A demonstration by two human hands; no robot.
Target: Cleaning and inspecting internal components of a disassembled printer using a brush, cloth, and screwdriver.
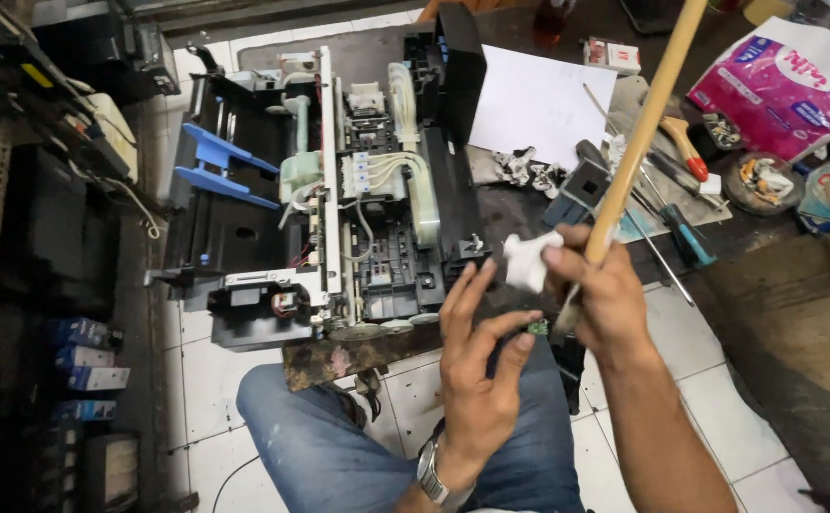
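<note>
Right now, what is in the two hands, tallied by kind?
Wooden-handled brush in the right hand: 1
White tissue wad in the right hand: 1
Small green circuit board by the left hand: 1
Total: 3

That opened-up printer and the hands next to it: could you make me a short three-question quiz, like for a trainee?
1. True or false: the right hand grips a long wooden stick.
2. Which colour are the plastic guide arms on the left of the opened printer? A) red B) blue C) yellow
3. Fill in: the white paper sheet lies on the ____ side of the printer, as the head camera sees it.

Key: 1 true; the right hand also pinches a white wad. 2 B. 3 right. The left hand is open, its fingers spread, holding nothing that can be seen.
</note>
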